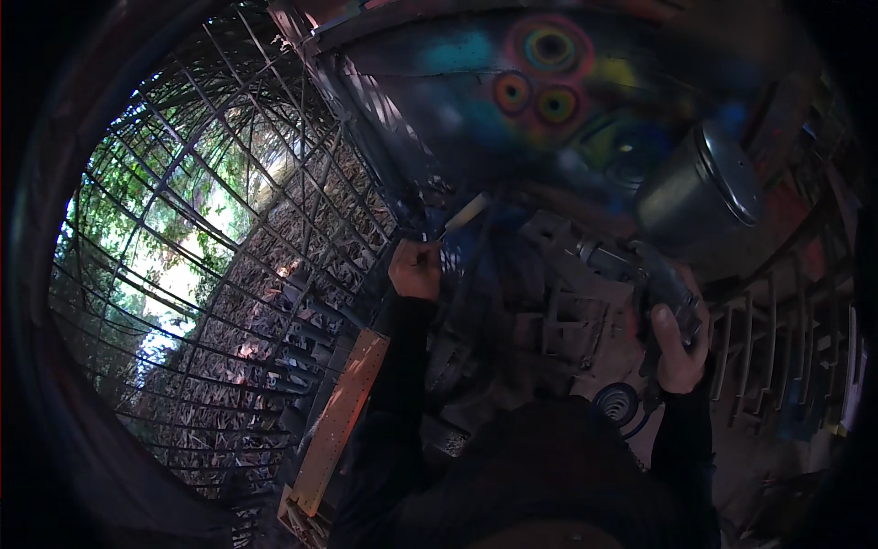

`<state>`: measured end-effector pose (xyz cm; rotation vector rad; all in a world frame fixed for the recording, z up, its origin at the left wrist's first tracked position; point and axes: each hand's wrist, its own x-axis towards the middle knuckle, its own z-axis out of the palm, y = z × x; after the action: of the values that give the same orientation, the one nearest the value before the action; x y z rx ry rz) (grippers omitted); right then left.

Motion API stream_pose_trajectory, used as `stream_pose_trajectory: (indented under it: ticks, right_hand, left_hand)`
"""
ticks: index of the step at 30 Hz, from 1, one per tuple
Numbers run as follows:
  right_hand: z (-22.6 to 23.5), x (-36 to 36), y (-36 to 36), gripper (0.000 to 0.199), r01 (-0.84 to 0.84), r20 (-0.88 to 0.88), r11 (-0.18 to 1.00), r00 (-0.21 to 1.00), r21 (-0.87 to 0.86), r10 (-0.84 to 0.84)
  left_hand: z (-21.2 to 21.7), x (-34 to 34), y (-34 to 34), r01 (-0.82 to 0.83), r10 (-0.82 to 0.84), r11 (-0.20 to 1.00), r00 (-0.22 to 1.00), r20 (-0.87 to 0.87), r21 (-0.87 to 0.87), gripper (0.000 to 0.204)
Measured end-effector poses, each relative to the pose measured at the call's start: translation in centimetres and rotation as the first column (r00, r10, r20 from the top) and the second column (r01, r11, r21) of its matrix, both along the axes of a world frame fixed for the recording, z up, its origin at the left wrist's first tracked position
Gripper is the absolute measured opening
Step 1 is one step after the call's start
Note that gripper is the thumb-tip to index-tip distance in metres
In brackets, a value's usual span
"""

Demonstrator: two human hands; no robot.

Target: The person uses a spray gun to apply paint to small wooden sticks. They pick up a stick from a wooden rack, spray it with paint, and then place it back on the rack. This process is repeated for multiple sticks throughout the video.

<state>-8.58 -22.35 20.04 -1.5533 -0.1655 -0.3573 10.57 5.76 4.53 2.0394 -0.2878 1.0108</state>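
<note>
My left hand (pixel 416 272) is closed and raised left of the middle, with its fingers curled in. From its finger side a slim tool with a pale, flat end (pixel 466 212) points up and to the right; the gripped part is hidden by my fingers. On the right, my right hand (pixel 679 355) wraps around a dark power tool (pixel 672 293). Its grey cylindrical front (pixel 605 260) points up and left. The dimness hides the tool's exact kind. A wide gap separates the two hands.
A large lidded metal pot (pixel 695 188) stands beyond the power tool. Bent bars form a grille (pixel 219 174) at left. An orange-brown perforated metal strip (pixel 346 412) lies beside my left forearm. A dark coil (pixel 617 405) sits below my right hand; metal racks (pixel 773 348) stand right.
</note>
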Motion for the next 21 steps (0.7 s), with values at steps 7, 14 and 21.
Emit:
stream_pose_trajectory:
  ticks: [7, 14, 21]
  right_hand:
    - [-0.6, 0.5, 0.8, 0.043, -0.010, -0.010, 0.996, 1.000, -0.094, 0.009]
    - [-2.0, 1.1, 1.1, 0.039, -0.016, 0.021, 0.966, 1.000, -0.260, 0.022]
    - [-1.4, 0.4, 1.4, 0.037, -0.097, -0.073, 0.956, 0.994, -0.278, 0.080]
  left_hand:
    - [-1.3, -1.6, -1.0, 0.182, -0.279, 0.953, 0.838, -0.468, -0.242, 0.014]
    - [-0.5, -2.3, -1.3, 0.211, -0.343, 0.933, 0.765, -0.545, -0.292, 0.016]
    - [-0.5, -2.3, -0.6, 0.247, -0.383, 0.917, 0.769, -0.512, -0.314, 0.018]
